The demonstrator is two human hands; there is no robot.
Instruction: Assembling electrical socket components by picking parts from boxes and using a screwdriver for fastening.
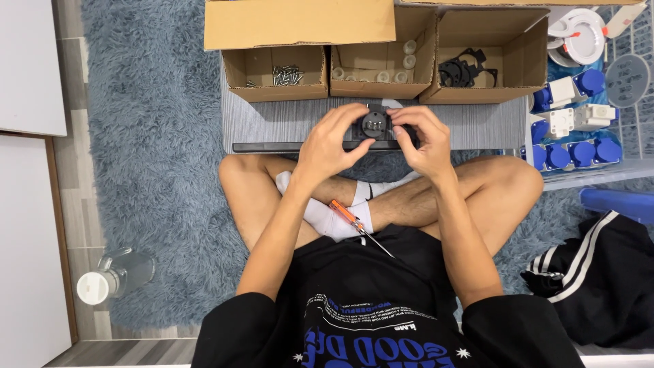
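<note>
A: Both your hands are up at the centre of the frame. Your left hand (pixel 332 140) and right hand (pixel 424 140) are each curled shut around a small round black socket insert (pixel 374 123), fingertips pinching its rim from either side, just above the grey table (pixel 272 126).

B: So where does the work stand?

A: As I judge it, you're mid-assembly on this one piece. The orange-handled screwdriver (pixel 354 223) lies on your crossed legs at lower centre, untouched (so any fastening on this part looks not yet begun).

B: And the supplies?

A: Three open cardboard boxes run along the top of the frame: the screw box (pixel 276 73) at left with a small heap of screws, the middle box (pixel 381 68) with pale round parts, and the right box (pixel 487 65) with black gasket-like pieces. All still have stock in them.

B: Anything finished?

A: The white wire basket (pixel 637 136) at upper right holds blue-and-white plug sockets (pixel 575 119), which look complete. I can't tell how many more remain.

B: Anything else nearby?

A: A clear lidded bottle (pixel 109 279) lies on the floor at lower left.
</note>
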